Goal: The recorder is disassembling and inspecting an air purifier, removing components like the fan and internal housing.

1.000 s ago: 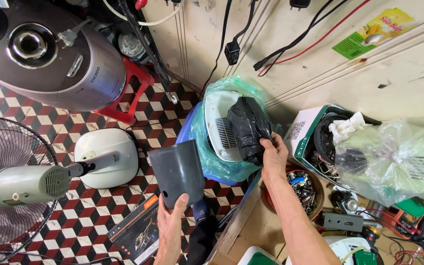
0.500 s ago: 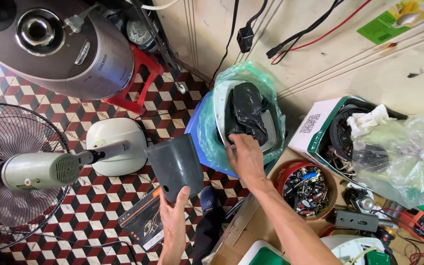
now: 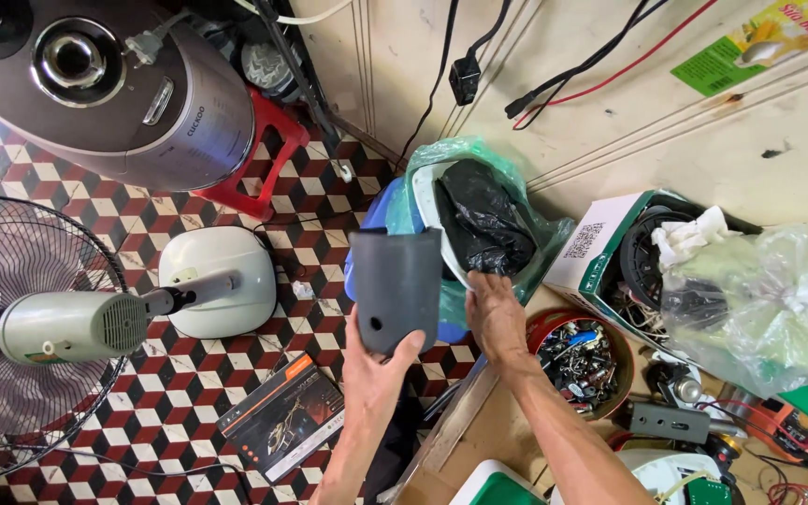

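Observation:
My left hand (image 3: 374,369) holds up a dark grey plastic cover (image 3: 396,285) by its lower edge, thumb on its front. My right hand (image 3: 496,313) rests with fingers bent on the rim of a white bin (image 3: 430,217) lined with a green plastic bag (image 3: 540,245). A crumpled black plastic bag (image 3: 482,220) lies inside the bin, just above my right hand. The grey cover stands in front of the bin's left side and hides part of a blue container (image 3: 378,215).
A standing fan (image 3: 58,323) with its white base (image 3: 219,276) lies on the checkered floor at left. A rice cooker (image 3: 105,84) sits on a red stool (image 3: 264,154). A dark box (image 3: 282,416) lies below. A red bowl of screws (image 3: 580,355) and a cardboard box (image 3: 610,245) stand at right.
My right hand has let go of the black bag, which now lies in the bin, and dropped to the bin's rim. My left hand has raised the grey cover toward the bin.

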